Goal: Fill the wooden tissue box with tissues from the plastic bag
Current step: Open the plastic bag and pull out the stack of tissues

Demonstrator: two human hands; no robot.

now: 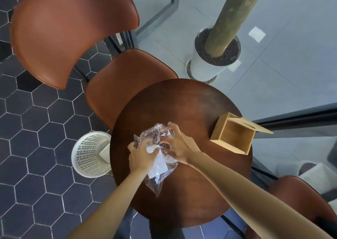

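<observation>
Two bare forearms are reaching in from the lower edge over a round dark wooden table [191,100]. The left hand [141,157] is closing its fingers around the near part of a clear plastic bag [160,175], and its thumb is pressing on the white tissues [157,163] which are showing through the plastic. The right hand [179,146] is gripping the crumpled upper part of the same bag with bent fingers, just beside the left hand. The bag is lying on the table in the middle, with its loose lower corner pointing toward the person.

To the right of the hands, well apart from the bag, a wooden tissue box [232,136] is sitting near the table edge. Its opening is showing a bare inside, and its flat lid [255,125] is standing out past the table edge.

On the floor at the left of the table, a white perforated waste basket [85,156] is standing on dark hexagon tiles, with something pale inside it. Farther away, a brown chair [125,85] is tucked against the table, its curved backrest rising at the upper left. At the far right, a white plant pot [206,65] is holding a thick green trunk.
</observation>
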